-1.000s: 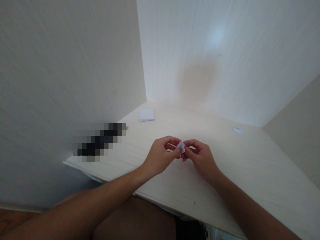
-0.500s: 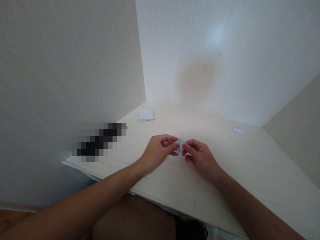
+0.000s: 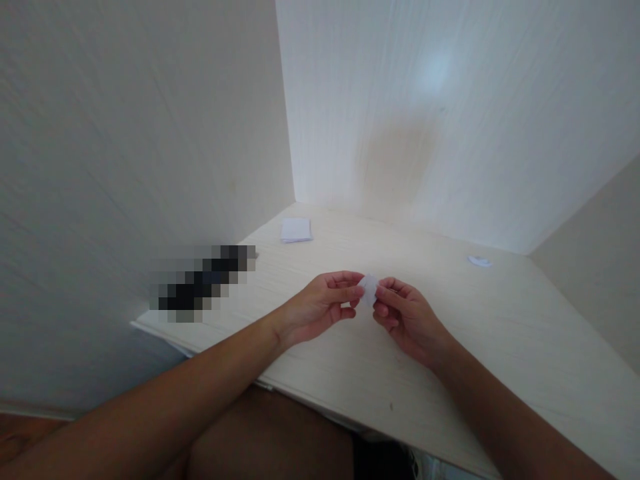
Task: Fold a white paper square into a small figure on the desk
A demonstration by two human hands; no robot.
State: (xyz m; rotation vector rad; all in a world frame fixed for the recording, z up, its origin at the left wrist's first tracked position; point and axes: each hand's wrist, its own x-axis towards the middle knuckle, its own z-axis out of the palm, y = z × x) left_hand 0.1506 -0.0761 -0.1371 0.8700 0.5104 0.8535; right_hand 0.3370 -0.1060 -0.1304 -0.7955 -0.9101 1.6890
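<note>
A small folded piece of white paper is held just above the table, between my two hands. My left hand pinches its left edge with thumb and fingertips. On the opposite edge, my right hand grips it between thumb and index finger, the other fingers curled below. Part of the paper is hidden behind the fingertips.
The white table stands against wall panels. A stack of white paper squares lies at the back left. Toward the back right is a small folded white paper piece. A pixelated dark object is by the left wall.
The paper has turned between my fingers and shows a different, flatter-looking face. Both hands have shifted their hold slightly, and the view has moved a little.
</note>
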